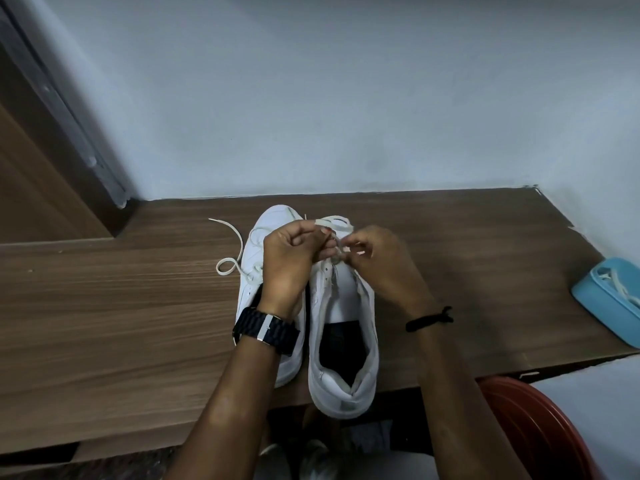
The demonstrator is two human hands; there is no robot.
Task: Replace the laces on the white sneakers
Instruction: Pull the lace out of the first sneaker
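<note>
Two white sneakers stand side by side on a wooden table (104, 306), toes pointing away from me. My left hand (289, 259) and my right hand (377, 263) are both over the right sneaker (343, 341), near its front eyelets. Each hand pinches part of a white lace (334, 221) that loops over the toe. The left sneaker (251, 271) is partly hidden under my left wrist. Its lace (230, 252) trails loose onto the table to the left.
A light blue case (604, 299) with white laces in it lies at the table's right edge. A red-brown round seat (530, 420) is at the lower right. A wall runs along the table's far edge and a wooden door frame (52, 150) stands at the left.
</note>
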